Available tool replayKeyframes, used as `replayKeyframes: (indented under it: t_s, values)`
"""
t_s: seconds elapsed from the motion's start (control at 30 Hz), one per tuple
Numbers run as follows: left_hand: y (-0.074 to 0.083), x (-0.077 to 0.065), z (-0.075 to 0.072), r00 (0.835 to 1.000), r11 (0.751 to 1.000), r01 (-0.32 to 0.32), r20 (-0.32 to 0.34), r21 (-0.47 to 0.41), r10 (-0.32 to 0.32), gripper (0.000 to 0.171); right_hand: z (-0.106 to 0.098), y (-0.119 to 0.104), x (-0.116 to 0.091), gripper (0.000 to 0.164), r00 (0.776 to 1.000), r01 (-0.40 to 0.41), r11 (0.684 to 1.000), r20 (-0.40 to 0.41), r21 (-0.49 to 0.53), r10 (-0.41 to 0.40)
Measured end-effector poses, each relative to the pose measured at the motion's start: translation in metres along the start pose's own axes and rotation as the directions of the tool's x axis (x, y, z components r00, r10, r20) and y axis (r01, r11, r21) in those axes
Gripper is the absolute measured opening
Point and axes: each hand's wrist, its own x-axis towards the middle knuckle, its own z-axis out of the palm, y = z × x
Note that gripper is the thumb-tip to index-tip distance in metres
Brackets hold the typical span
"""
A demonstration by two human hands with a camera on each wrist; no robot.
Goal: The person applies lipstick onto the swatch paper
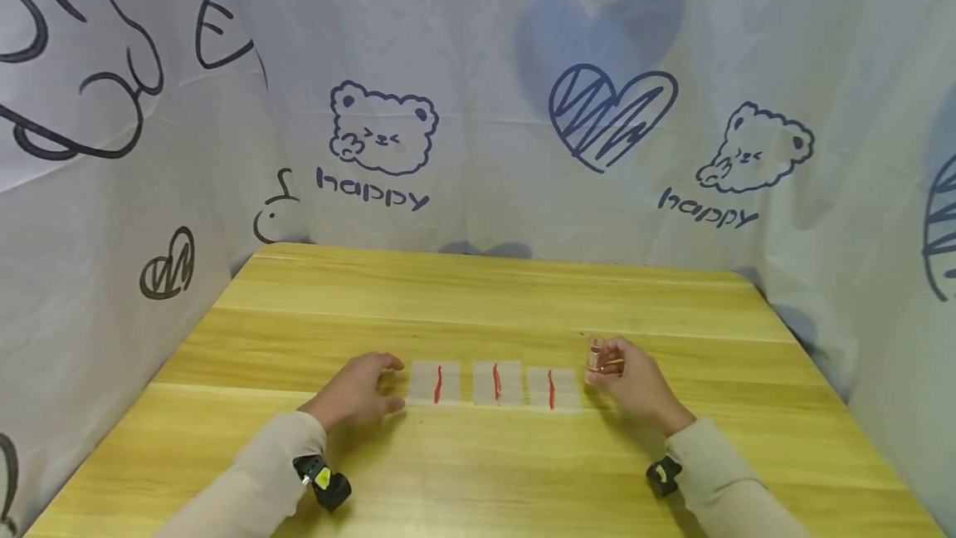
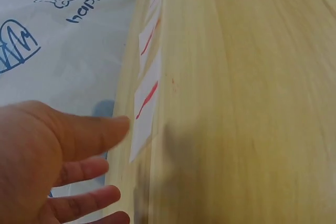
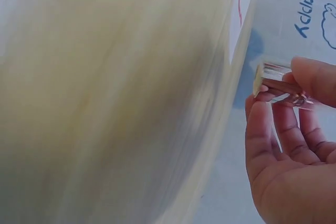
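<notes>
Between the thumb and fingers of my right hand (image 1: pixel 635 380) is a small clear cylinder (image 1: pixel 595 355), held just right of a row of paper squares. In the right wrist view the clear cylinder (image 3: pixel 275 82) looks glassy, with a flat end and a small ring-like detail; its exact kind is not plain. My left hand (image 1: pixel 357 393) holds nothing, its fingers spread beside the left paper square (image 1: pixel 423 383). The middle paper square (image 1: pixel 485 383) and right paper square (image 1: pixel 565 388) lie in line with it. Each square bears one red stroke.
A wood-grain table (image 1: pixel 478 471) carries the squares. Around its back and sides hangs a white printed cloth (image 1: pixel 478 48) with hearts and bear drawings. Black straps with small devices sit on both wrists.
</notes>
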Motion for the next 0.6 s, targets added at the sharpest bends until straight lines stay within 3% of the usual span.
replayKeyframes:
  t_s: [0.23, 0.6]
  values:
    - [-0.003, -0.007, -0.001, 0.999, 0.996, -0.039, 0.025, 0.085, 0.037, 0.05, -0.005, 0.005, 0.0, 0.025, 0.999, 0.038, 0.994, -0.004, -0.102, -0.039]
    - [-0.004, -0.011, 0.002, 0.997, 0.988, -0.075, 0.014, 0.137, 0.074, 0.046, -0.011, 0.016, -0.002, 0.026, 1.0, 0.003, 0.985, 0.027, -0.171, 0.001]
